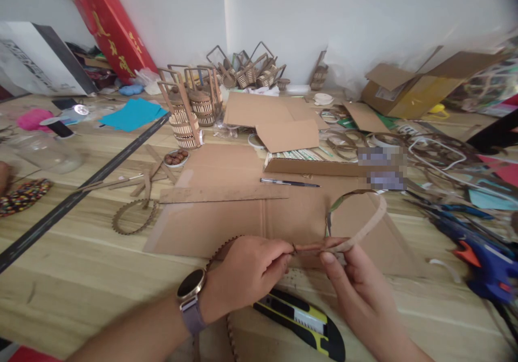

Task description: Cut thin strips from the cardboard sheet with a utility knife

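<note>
- Left hand [253,267], wearing a round-faced watch [191,285]: thumb and fingers pinched on a narrow brown strip end [308,247] between both hands.
- Right hand [362,292]: clamped on a flat, pale brown, bamboo-like loop [366,224] rising above it (whether the two pieces join, I cannot tell).
- Yellow-and-black plastic cutter [324,327]: below, between the hands.
- Dark brown notched band [218,253]: curving behind the left hand.

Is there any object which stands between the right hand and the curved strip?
Nothing visible does: the right hand already pinches the curved strip between thumb and fingers. The nearby cutter knife lies lower in the picture, not between them.
</note>
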The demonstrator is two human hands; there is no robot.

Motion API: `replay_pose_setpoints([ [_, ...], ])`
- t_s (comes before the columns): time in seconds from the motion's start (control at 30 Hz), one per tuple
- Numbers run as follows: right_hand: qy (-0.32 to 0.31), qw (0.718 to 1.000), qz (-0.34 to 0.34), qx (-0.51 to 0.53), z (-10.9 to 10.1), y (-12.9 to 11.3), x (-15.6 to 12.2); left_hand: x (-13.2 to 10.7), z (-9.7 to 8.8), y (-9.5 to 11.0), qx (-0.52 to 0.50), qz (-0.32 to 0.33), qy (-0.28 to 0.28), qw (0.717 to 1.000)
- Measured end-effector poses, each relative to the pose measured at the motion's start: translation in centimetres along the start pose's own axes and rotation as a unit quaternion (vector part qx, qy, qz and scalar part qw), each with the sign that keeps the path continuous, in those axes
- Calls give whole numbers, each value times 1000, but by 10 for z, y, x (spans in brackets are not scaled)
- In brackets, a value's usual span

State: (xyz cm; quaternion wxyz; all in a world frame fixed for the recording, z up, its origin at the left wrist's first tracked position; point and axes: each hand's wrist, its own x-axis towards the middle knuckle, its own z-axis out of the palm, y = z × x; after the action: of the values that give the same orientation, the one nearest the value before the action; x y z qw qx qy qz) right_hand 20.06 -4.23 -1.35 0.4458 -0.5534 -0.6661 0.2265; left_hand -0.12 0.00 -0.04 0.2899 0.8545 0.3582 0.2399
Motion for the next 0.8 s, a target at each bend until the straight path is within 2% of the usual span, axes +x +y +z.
replay_pose_setpoints([
  [0.13,10,1000,13,22,1,-1,1,-1,0,0,1,-3,-4,1000],
  [0.4,9,999,-16,39,4,-3,1,0,-1,2,1,-18,-4,1000],
  [0.57,11,998,-65,14,4,-6,-1,0,-1,3,-16,-22,-15,1000],
  [0.8,0,992,-114,-54,3,-6,1,1,-2,4,-32,-40,10,999],
])
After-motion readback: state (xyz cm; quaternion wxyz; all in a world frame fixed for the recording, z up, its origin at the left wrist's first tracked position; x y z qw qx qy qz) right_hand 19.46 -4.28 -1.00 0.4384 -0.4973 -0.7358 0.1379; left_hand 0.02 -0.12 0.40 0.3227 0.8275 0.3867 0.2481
